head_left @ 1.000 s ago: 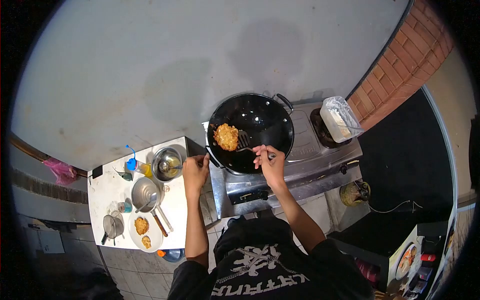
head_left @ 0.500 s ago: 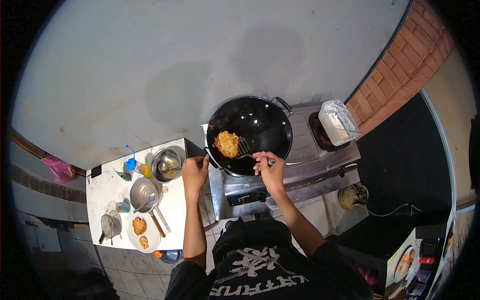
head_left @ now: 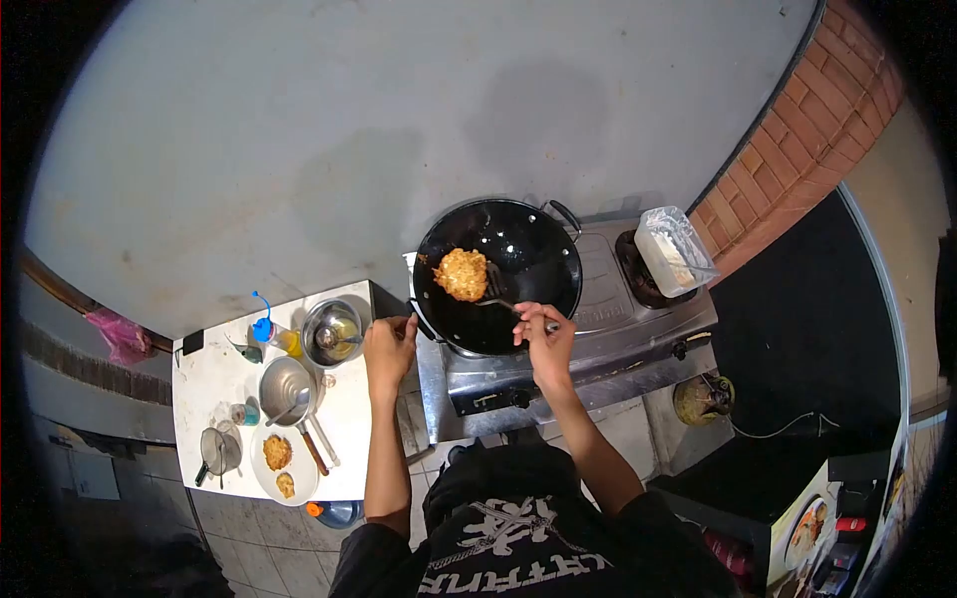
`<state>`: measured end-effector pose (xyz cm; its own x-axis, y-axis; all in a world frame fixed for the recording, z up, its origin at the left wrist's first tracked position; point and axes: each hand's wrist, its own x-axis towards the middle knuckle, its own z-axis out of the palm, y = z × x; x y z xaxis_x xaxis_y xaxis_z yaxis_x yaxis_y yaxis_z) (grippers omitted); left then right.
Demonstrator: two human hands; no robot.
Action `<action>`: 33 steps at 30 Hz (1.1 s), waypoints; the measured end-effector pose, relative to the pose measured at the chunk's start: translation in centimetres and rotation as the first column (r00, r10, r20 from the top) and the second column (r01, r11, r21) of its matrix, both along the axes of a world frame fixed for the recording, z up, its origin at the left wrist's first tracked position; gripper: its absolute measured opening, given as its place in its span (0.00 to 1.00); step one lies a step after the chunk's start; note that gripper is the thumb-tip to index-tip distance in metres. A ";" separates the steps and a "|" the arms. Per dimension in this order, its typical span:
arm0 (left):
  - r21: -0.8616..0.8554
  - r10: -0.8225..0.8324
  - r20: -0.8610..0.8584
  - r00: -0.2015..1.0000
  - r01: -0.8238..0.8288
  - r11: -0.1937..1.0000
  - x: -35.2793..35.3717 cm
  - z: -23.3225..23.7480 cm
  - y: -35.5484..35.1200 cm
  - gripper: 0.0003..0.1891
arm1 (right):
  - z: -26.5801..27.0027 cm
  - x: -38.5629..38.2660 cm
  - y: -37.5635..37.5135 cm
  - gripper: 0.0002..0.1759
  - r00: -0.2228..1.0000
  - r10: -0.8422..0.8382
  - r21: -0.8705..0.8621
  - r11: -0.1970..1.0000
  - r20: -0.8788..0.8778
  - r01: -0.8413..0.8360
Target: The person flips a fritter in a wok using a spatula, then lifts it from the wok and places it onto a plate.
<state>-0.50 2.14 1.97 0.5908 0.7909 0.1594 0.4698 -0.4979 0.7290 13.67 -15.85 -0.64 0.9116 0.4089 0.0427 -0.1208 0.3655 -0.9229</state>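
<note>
Right hand (head_left: 546, 337) is grasping spatula (head_left: 495, 289), working fritter (head_left: 462, 274) at wok's (head_left: 508, 326) nine o'clock; left hand (head_left: 390, 351) is gripping side handle (head_left: 424, 324), steadying.

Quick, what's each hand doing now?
Left hand: closed at the wok's handle; grip unclear.
Right hand: closed, holding the slotted spatula.

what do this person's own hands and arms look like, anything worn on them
Both the left hand and the right hand are bare, with no gloves, and the forearms show no watch or bracelet. The black top has short, loose sleeves that leave the forearms uncovered. A pale grey-white print on it shows crossed shapes and large block lettering.
</note>
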 end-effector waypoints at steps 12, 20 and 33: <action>0.000 0.002 -0.039 0.999 -0.002 1.000 0.2 0.9 -0.3 0.16 | 3.1 0.6 -1.4 0.05 0.815 0.154 -0.411 0.905 0.559 0.112; 0.012 0.014 -0.059 0.998 -0.013 1.000 -0.1 -0.6 0.3 0.22 | 3.6 -1.7 -1.5 0.05 0.665 0.348 -0.502 0.864 0.661 0.047; 0.020 -0.021 -0.037 0.999 0.022 1.000 -0.4 -0.7 0.3 0.20 | 5.6 1.7 -3.8 0.05 0.860 0.120 -0.422 0.899 0.496 0.118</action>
